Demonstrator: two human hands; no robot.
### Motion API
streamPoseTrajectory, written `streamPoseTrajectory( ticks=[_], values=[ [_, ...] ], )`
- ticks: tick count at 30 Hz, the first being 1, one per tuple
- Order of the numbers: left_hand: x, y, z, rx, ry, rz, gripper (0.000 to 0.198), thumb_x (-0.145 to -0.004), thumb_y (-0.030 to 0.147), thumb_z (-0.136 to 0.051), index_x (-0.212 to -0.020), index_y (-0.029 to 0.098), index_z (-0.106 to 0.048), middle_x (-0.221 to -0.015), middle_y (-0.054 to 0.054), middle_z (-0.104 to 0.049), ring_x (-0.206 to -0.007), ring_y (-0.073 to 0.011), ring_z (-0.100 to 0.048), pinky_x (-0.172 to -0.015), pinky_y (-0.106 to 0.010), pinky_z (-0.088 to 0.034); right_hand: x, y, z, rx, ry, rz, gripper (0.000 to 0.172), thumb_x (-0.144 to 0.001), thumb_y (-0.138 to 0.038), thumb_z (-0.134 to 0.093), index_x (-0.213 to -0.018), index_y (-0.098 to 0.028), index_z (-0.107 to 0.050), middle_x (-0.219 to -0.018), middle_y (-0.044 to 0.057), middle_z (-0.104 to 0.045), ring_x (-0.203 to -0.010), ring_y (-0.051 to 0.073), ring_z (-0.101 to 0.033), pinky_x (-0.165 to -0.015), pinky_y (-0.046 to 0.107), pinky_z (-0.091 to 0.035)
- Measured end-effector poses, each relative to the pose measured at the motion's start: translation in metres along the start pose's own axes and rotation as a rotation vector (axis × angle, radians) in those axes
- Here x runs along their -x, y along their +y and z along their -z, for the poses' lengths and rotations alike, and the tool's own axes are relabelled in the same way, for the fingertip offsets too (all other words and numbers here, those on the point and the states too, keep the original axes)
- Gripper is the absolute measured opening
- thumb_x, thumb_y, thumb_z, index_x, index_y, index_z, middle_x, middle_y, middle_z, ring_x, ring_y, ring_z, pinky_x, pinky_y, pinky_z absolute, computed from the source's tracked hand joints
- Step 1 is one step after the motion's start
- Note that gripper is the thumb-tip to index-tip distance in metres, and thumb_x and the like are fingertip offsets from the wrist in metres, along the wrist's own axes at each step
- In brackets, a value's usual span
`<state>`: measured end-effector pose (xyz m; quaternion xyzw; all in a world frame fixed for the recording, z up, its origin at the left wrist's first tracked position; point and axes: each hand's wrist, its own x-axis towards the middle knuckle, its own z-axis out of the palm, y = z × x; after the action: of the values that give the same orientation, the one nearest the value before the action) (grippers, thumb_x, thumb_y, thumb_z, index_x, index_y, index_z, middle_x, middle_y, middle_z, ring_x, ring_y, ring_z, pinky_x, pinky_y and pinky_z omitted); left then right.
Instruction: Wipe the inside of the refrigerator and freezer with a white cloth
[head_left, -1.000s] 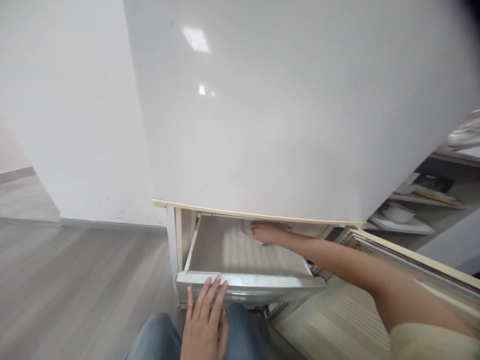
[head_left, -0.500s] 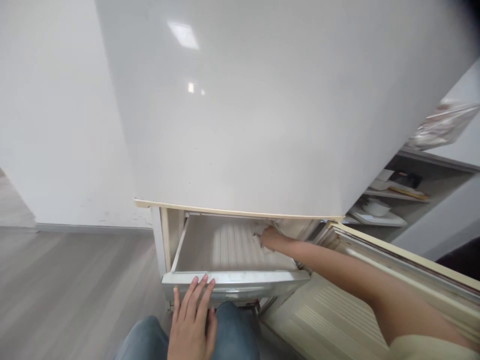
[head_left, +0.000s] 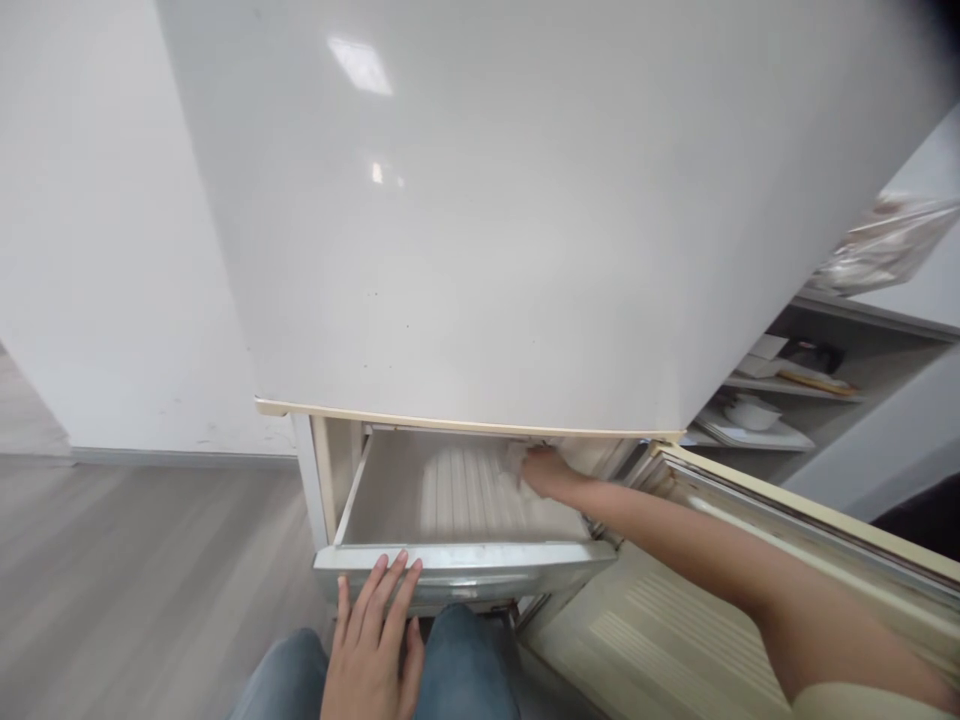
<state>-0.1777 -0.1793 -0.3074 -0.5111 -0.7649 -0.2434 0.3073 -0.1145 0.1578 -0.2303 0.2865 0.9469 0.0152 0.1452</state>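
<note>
Drawer (head_left: 465,556) stands pulled out beneath the fridge door (head_left: 480,250). I lay my left hand (head_left: 371,650) flat on its front rim, fingers spread and released, which braces it. My right hand (head_left: 547,472) reaches into the back right corner, fingers curled over a white cloth (head_left: 516,462) pressed against the ribbed floor.

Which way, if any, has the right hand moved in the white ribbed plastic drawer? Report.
Yes: the right hand slid rightward across the white drawer.
</note>
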Motion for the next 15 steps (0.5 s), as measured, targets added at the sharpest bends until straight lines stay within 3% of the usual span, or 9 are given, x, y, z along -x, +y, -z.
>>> streamPoseTrajectory(
  ticks=[2, 3, 6, 9, 12, 15],
  values=[
    [-0.001, 0.000, 0.000, 0.004, 0.012, -0.005, 0.056, -0.077, 0.012, -0.052, -0.132, 0.016, -0.044, -0.130, -0.006, -0.057, -0.133, -0.0230, -0.035, -0.118, -0.046, -0.007, 0.006, 0.001, -0.002, -0.004, 0.024, 0.027, 0.019, -0.060, 0.000, -0.058, -0.067, -0.014, -0.068, -0.106, 0.018, -0.066, -0.119, 0.030, -0.049, -0.105, 0.044, -0.032],
    [-0.001, 0.001, 0.000, 0.007, 0.019, -0.005, 0.055, -0.077, 0.011, -0.053, -0.131, 0.016, -0.045, -0.129, -0.006, -0.057, -0.133, -0.0228, -0.035, -0.118, -0.045, -0.007, 0.009, 0.000, -0.005, -0.003, -0.013, 0.028, 0.019, -0.057, 0.001, -0.060, -0.063, -0.015, -0.067, -0.101, 0.017, -0.067, -0.116, 0.031, -0.052, -0.103, 0.044, -0.035],
    [-0.003, 0.003, 0.000, 0.012, 0.024, 0.006, 0.054, -0.076, 0.010, -0.053, -0.130, 0.016, -0.046, -0.127, -0.006, -0.058, -0.133, -0.0224, -0.035, -0.118, -0.046, -0.007, 0.013, -0.008, -0.017, -0.056, -0.157, 0.000, 0.019, -0.044, 0.001, -0.064, -0.045, -0.017, -0.059, -0.068, 0.012, -0.066, -0.083, 0.032, -0.064, -0.082, 0.044, -0.049],
    [-0.004, 0.004, 0.001, 0.005, 0.005, 0.015, 0.054, -0.076, 0.011, -0.054, -0.130, 0.015, -0.046, -0.129, -0.007, -0.057, -0.134, -0.0227, -0.034, -0.118, -0.045, -0.007, 0.005, -0.011, -0.021, -0.160, -0.225, -0.033, 0.018, -0.043, -0.004, -0.064, -0.039, -0.018, -0.055, -0.049, 0.004, -0.057, -0.060, 0.026, -0.062, -0.067, 0.038, -0.052],
    [-0.003, 0.003, 0.000, -0.008, 0.014, -0.001, 0.054, -0.076, 0.011, -0.054, -0.129, 0.014, -0.046, -0.128, -0.008, -0.057, -0.133, -0.0233, -0.034, -0.118, -0.047, -0.007, -0.008, -0.012, -0.017, -0.372, -0.091, -0.093, 0.008, -0.060, -0.017, -0.059, -0.054, -0.017, -0.064, -0.053, 0.004, -0.059, -0.057, 0.021, -0.060, -0.061, 0.032, -0.051],
    [-0.002, 0.002, -0.001, -0.024, 0.036, -0.024, 0.054, -0.075, 0.011, -0.054, -0.128, 0.012, -0.047, -0.126, -0.008, -0.058, -0.132, -0.0244, -0.036, -0.118, -0.048, -0.007, -0.017, -0.028, -0.018, -0.606, 0.142, -0.134, 0.032, -0.076, -0.021, -0.040, -0.085, -0.011, -0.068, -0.070, 0.011, -0.066, -0.065, 0.023, -0.062, -0.057, 0.032, -0.050]
  ],
)
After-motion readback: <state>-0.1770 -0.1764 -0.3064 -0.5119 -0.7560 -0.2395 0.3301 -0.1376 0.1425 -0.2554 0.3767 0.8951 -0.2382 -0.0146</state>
